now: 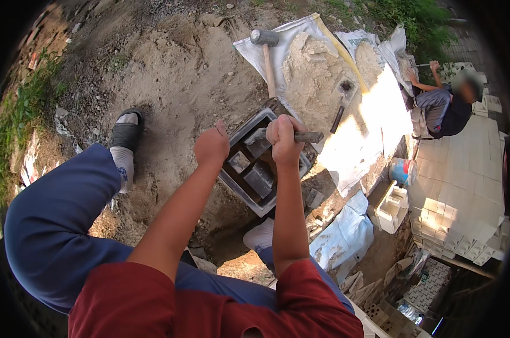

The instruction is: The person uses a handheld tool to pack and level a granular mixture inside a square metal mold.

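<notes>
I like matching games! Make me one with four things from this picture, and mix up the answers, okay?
Things:
1. hammer
2. bucket
3. sandal
4. right hand

Matches:
A. worn over a pale sock
B. gripping a tool
C. grey head, wooden handle
D. blue, white and red

Right pairs: 1-C, 2-D, 3-A, 4-B

Sandy ground [170, 73], green plants [27, 112], patchy sunlight [373, 127]
</notes>
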Motion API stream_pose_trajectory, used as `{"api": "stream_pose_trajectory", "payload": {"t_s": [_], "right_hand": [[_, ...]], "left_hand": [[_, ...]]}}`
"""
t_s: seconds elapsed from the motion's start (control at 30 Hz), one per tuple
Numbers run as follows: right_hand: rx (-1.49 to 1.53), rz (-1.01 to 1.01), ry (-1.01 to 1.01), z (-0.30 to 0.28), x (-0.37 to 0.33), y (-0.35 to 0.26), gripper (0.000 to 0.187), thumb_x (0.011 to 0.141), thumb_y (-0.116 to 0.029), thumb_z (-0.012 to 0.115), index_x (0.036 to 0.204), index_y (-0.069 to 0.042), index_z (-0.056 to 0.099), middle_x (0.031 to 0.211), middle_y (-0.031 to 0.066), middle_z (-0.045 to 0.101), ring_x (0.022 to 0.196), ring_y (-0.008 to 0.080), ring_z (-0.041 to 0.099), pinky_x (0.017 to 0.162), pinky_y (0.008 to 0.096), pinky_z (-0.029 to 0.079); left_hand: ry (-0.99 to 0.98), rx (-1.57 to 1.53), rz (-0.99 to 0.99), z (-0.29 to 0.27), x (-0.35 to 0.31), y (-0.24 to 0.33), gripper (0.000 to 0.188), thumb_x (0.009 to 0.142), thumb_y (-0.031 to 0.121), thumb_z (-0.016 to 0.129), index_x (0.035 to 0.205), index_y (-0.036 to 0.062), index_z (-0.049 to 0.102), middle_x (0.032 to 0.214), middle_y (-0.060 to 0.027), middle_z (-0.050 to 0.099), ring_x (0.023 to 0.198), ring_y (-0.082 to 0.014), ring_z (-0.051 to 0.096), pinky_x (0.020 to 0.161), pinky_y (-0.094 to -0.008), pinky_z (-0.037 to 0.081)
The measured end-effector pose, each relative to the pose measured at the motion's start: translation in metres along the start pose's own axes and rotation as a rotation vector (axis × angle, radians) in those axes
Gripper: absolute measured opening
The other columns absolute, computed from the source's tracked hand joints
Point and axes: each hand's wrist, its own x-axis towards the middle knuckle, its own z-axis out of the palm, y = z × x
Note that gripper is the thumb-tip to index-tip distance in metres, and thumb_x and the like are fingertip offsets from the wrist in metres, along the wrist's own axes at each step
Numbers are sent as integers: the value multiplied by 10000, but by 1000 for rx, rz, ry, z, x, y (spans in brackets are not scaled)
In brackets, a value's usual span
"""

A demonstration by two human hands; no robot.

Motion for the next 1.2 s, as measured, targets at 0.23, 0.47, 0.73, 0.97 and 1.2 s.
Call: {"api": "stream_pose_trajectory", "payload": {"t_s": [0.23,0.47,0.73,0.97,1.2], "right_hand": [[20,17,3,-1,4,-7,474,1006,-180,486,566,-99,326,503,-31,318,447,68,268,445,290,177],[173,-45,33,-9,6,-24,435,1003,-141,449,593,-118,305,494,-28,283,405,84,218,418,304,184],[182,-106,-34,-16,10,-23,443,998,-155,508,600,-88,328,526,-25,337,454,78,286,446,291,209],[150,-97,-24,-8,22,-27,441,1007,-151,490,600,-85,334,526,-23,333,442,80,273,444,292,200],[37,39,8,-4,26,-22,401,999,-121,478,624,-99,338,502,-28,297,422,85,240,427,295,187]], "left_hand": [[-18,26,-13,3,0,0,675,1043,479,286,858,8,733,922,-245,702,878,-447,662,818,-541,510],[-27,51,-16,3,0,3,660,1046,473,291,871,14,732,923,-237,703,881,-445,659,810,-538,508],[-15,33,-8,1,-1,4,671,1047,468,292,839,4,730,900,-250,700,850,-455,660,788,-546,511],[39,36,-12,3,3,-8,672,1046,463,289,830,4,730,885,-246,699,849,-455,659,791,-543,511],[10,20,-10,1,1,-4,663,1046,460,295,833,11,733,887,-244,700,850,-454,660,798,-539,511]]}}
